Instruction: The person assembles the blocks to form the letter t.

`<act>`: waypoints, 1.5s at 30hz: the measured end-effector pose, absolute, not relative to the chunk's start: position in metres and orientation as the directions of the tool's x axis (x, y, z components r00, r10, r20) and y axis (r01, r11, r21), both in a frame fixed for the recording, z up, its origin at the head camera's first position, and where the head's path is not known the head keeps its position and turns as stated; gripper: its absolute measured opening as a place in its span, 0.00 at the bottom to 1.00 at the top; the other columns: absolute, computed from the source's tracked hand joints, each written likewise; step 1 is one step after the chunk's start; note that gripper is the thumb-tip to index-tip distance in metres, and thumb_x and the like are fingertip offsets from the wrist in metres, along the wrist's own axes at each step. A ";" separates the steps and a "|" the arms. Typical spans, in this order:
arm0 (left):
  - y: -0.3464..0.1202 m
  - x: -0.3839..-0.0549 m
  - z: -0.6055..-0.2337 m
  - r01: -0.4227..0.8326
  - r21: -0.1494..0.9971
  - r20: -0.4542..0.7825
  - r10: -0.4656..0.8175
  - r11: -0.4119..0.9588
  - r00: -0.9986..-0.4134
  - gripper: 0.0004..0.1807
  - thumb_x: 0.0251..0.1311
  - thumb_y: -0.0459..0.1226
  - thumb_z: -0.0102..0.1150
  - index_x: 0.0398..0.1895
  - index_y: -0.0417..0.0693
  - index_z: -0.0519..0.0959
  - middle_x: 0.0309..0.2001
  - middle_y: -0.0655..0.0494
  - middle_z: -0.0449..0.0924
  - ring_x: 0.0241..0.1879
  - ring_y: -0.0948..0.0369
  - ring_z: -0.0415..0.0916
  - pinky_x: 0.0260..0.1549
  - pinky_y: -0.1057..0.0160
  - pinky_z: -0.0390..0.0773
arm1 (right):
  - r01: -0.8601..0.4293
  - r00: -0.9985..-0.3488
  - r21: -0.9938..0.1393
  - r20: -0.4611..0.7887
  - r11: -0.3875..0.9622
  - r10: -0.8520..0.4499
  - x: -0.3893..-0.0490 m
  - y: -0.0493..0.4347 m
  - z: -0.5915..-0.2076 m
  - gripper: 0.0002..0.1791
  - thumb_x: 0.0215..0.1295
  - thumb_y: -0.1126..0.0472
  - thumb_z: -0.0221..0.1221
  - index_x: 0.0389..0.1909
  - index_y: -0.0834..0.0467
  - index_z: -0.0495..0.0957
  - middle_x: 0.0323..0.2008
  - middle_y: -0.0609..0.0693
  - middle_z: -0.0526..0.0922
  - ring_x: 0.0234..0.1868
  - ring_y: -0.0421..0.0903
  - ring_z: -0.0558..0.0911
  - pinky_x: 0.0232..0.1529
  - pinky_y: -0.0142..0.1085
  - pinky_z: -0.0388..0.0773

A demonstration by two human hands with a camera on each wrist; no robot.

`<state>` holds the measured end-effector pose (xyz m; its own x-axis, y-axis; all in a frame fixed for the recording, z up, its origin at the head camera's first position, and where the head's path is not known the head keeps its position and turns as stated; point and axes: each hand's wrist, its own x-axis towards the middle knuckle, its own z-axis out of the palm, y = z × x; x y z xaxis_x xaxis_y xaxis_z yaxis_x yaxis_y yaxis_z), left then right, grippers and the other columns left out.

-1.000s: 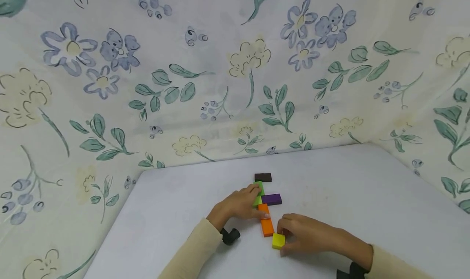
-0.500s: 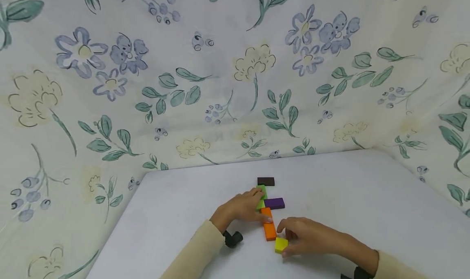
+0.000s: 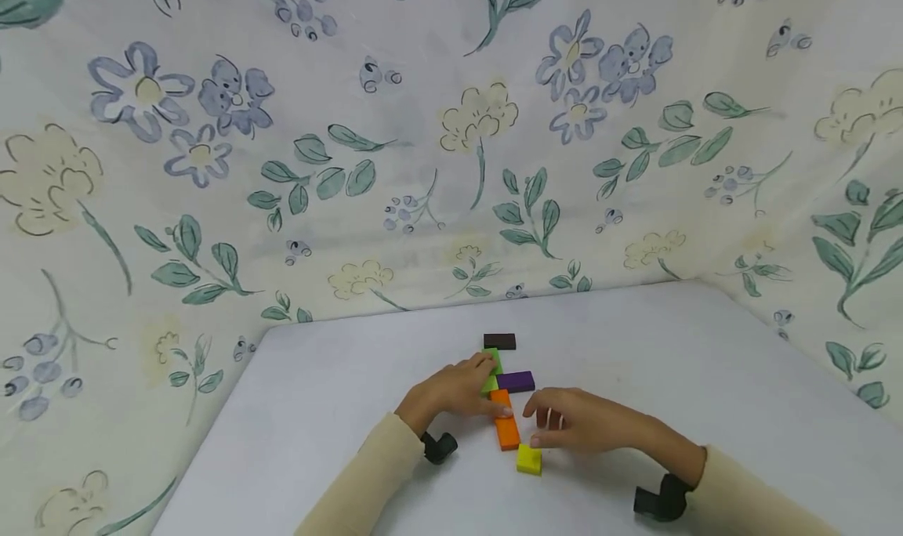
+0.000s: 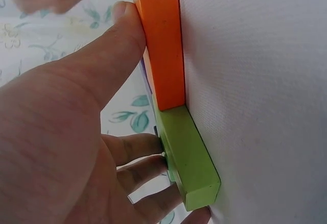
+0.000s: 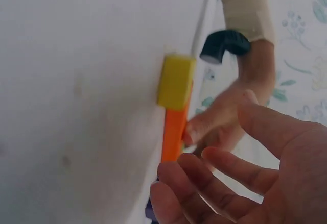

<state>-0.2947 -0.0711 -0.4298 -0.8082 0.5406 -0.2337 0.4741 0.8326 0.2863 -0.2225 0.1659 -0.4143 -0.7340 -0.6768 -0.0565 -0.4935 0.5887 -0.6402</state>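
Observation:
In the head view my left hand point(image 3: 451, 389) rests on a row of coloured blocks. Its fingers lie at the light green block point(image 4: 189, 155), and its thumb point(image 4: 122, 40) touches the orange block point(image 3: 506, 434). A purple block point(image 3: 516, 382) lies crosswise beside the green. The yellow block point(image 3: 529, 459) sits at the near end of the orange. My right hand point(image 3: 589, 422) hovers just above and right of the yellow block, holding nothing, its fingers loosely bent. In the right wrist view a gap shows between that hand and the yellow block point(image 5: 176, 81).
A dark brown block point(image 3: 499, 342) lies at the far end of the row. The white tabletop point(image 3: 339, 411) is backed by a floral cloth point(image 3: 423, 128). Black wrist cameras point(image 3: 440, 447) are strapped to both wrists.
My right hand has let go of the yellow block and lifted up and away from it. The left hand stays on the row. The head view has shifted slightly.

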 end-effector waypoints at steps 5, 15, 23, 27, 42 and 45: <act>-0.068 -0.295 -0.427 0.470 0.293 -0.237 0.539 0.833 -0.808 0.52 0.56 0.67 0.61 0.77 0.50 0.59 0.80 0.53 0.51 0.77 0.51 0.55 0.74 0.44 0.59 | -0.550 -0.757 -0.607 0.072 0.574 -0.649 -0.251 0.173 -0.412 0.18 0.69 0.50 0.62 0.49 0.60 0.77 0.36 0.43 0.81 0.36 0.37 0.77 0.37 0.27 0.80; -0.071 -0.293 -0.426 0.462 0.277 -0.248 0.527 0.843 -0.813 0.52 0.56 0.67 0.60 0.78 0.51 0.58 0.80 0.54 0.50 0.77 0.51 0.55 0.74 0.44 0.58 | -0.512 -0.842 -0.531 0.156 0.675 -0.516 -0.317 0.165 -0.409 0.16 0.69 0.57 0.63 0.50 0.63 0.78 0.40 0.50 0.82 0.38 0.43 0.79 0.40 0.31 0.83; -0.070 -0.292 -0.432 0.475 0.271 -0.240 0.536 0.838 -0.809 0.53 0.55 0.69 0.59 0.77 0.51 0.59 0.80 0.54 0.50 0.77 0.51 0.55 0.73 0.44 0.60 | -0.569 -0.807 -0.468 0.160 0.676 -0.569 -0.354 0.162 -0.406 0.15 0.67 0.61 0.64 0.49 0.65 0.78 0.42 0.55 0.86 0.43 0.47 0.84 0.49 0.40 0.85; -0.071 -0.294 -0.434 0.488 0.259 -0.231 0.544 0.834 -0.807 0.53 0.56 0.70 0.57 0.78 0.50 0.58 0.80 0.53 0.50 0.77 0.51 0.56 0.73 0.44 0.61 | -0.586 -0.790 -0.481 0.158 0.653 -0.593 -0.368 0.158 -0.406 0.16 0.66 0.62 0.64 0.50 0.66 0.79 0.46 0.61 0.85 0.46 0.50 0.84 0.51 0.42 0.84; -0.071 -0.294 -0.429 0.489 0.253 -0.233 0.543 0.835 -0.807 0.53 0.55 0.69 0.59 0.78 0.51 0.57 0.80 0.53 0.50 0.77 0.52 0.55 0.74 0.43 0.60 | -0.483 -0.831 -0.503 0.005 0.717 -0.557 -0.387 0.139 -0.424 0.17 0.65 0.61 0.66 0.53 0.63 0.79 0.49 0.56 0.84 0.50 0.50 0.83 0.54 0.43 0.83; -0.071 -0.294 -0.427 0.492 0.253 -0.236 0.546 0.833 -0.804 0.53 0.56 0.68 0.59 0.78 0.51 0.57 0.80 0.53 0.49 0.77 0.51 0.55 0.73 0.43 0.60 | -0.471 -0.839 -0.500 -0.002 0.727 -0.545 -0.388 0.137 -0.426 0.17 0.65 0.61 0.66 0.53 0.62 0.79 0.49 0.54 0.84 0.50 0.49 0.83 0.55 0.42 0.83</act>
